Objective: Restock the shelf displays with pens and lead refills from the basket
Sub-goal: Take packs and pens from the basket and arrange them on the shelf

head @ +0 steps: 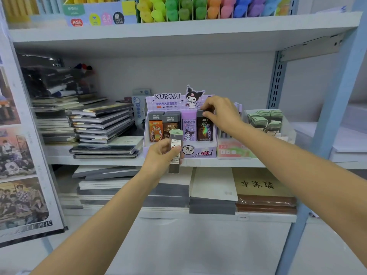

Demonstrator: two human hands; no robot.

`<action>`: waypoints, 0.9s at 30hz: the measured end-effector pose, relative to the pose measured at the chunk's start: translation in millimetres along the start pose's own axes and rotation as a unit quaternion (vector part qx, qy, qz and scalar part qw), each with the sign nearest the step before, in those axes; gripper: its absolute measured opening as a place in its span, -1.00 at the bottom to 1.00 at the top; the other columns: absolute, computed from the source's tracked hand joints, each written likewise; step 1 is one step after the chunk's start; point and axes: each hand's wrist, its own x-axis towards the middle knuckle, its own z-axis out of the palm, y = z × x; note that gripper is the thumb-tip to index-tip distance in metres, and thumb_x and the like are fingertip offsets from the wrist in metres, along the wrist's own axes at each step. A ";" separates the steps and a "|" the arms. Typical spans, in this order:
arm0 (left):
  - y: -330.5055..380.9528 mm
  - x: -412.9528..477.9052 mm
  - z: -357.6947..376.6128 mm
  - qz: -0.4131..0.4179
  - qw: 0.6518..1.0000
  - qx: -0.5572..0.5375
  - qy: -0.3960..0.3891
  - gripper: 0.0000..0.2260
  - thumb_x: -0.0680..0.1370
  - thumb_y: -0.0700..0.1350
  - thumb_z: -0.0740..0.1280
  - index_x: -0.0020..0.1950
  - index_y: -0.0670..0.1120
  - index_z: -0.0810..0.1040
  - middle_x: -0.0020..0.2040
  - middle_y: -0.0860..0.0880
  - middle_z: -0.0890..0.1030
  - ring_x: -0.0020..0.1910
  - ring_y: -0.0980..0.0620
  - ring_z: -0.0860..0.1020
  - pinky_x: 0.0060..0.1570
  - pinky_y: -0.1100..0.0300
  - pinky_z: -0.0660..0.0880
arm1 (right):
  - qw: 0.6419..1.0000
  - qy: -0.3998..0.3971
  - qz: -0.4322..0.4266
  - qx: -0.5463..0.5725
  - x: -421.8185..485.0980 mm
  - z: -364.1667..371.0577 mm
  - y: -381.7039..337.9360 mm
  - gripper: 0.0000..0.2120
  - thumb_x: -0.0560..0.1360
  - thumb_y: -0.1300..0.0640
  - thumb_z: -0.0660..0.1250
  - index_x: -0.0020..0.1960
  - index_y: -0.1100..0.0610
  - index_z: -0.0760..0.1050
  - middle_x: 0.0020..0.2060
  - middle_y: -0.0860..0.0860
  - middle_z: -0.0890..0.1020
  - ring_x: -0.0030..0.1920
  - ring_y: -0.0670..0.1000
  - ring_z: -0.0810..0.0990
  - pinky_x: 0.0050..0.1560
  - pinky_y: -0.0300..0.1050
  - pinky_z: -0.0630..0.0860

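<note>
A purple Kuromi display box (200,152) stands on the middle shelf and holds several upright lead refill cases. My right hand (220,114) pinches the top of the black refill case (205,130) at the right end of the box. In front of the box my left hand (160,157) grips a green-capped lead refill case (175,147) marked 0.7, held upright. The basket is out of view.
Stacks of notebooks (103,124) lie left of the box. A tray of green-capped refill cases (266,121) and a pink-green display box (232,151) stand to its right. Coloured highlighters (208,8) fill the top shelf. Paper pads sit on the shelf below.
</note>
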 end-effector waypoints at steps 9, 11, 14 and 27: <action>12.9 -8.7 9.4 0.005 1.000 -0.001 0.009 -0.88 0.57 -0.21 0.35 0.08 -0.09 0.63 -0.01 -0.19 0.66 -0.20 0.01 0.66 -0.18 0.14 0.62 | 0.995 -0.069 -0.034 -0.064 -6.7 -21.2 -3.0 -0.67 0.56 -0.03 0.30 0.28 0.05 0.54 0.20 0.08 0.43 0.26 0.07 0.35 0.26 -0.03 0.31; 18.5 -9.9 17.4 0.023 1.000 -0.004 -0.001 -0.88 0.56 -0.21 0.36 0.06 -0.07 0.64 -0.06 -0.18 0.67 -0.19 -0.01 0.65 -0.12 0.09 0.62 | 0.995 -0.066 -0.039 0.063 -21.2 -33.2 -11.5 -0.65 0.56 -0.05 0.28 0.31 0.04 0.50 0.20 0.01 0.47 0.20 -0.03 0.44 0.22 -0.17 0.38; 27.8 -11.5 38.1 0.053 0.998 0.008 -0.015 -0.89 0.52 -0.21 0.41 0.03 -0.10 0.64 -0.13 -0.16 0.67 -0.18 -0.04 0.66 -0.15 0.09 0.60 | 0.966 -0.125 -0.037 0.224 -50.9 -48.1 -26.3 -0.67 0.53 -0.02 0.36 0.25 0.06 0.54 0.03 -0.07 0.62 -0.03 -0.14 0.59 -0.07 -0.35 0.50; 30.5 -13.5 135.3 0.281 0.900 0.329 -0.059 -0.76 0.57 -0.13 0.29 0.24 -0.05 0.46 0.23 0.06 0.50 0.24 0.10 0.42 0.26 0.17 0.36 | 0.991 0.005 0.025 0.130 -87.6 -157.7 86.1 -0.93 0.60 0.19 0.25 0.00 0.08 0.49 -0.16 -0.06 0.55 -0.14 0.03 0.57 -0.23 -0.14 0.54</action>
